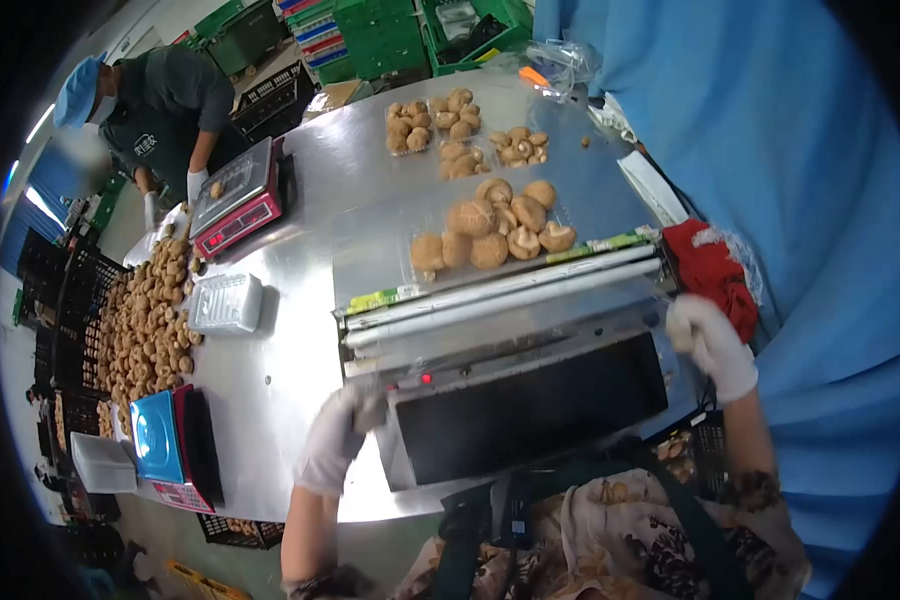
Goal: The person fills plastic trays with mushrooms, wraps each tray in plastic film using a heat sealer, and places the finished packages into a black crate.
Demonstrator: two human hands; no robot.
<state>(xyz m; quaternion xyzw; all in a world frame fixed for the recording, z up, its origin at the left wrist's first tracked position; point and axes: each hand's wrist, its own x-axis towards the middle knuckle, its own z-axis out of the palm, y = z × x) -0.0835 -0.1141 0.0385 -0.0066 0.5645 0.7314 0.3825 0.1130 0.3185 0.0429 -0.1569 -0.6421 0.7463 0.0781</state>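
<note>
Both hands wear white gloves. My left hand [338,432] is closed at the left end of a wrapping machine [406,452], with its fingers pinched on the edge of clear cling film [500,338]. At the machine's right end my right hand [712,345], slightly blurred, grips the film's other edge. Between them the thin film spans the machine, above its black plate [530,408]. White film rolls [510,292] lie along the far side. Just beyond the rolls sit brown mushrooms [488,252] in clear trays.
More trays of mushrooms [518,148] stand farther back. At left are a mushroom heap [145,320], empty clear trays [225,304], a red scale [238,200] and a blue-topped scale [156,438]. A co-worker [160,110] stands far left. A red cloth [710,275] and blue curtain [820,250] border the right.
</note>
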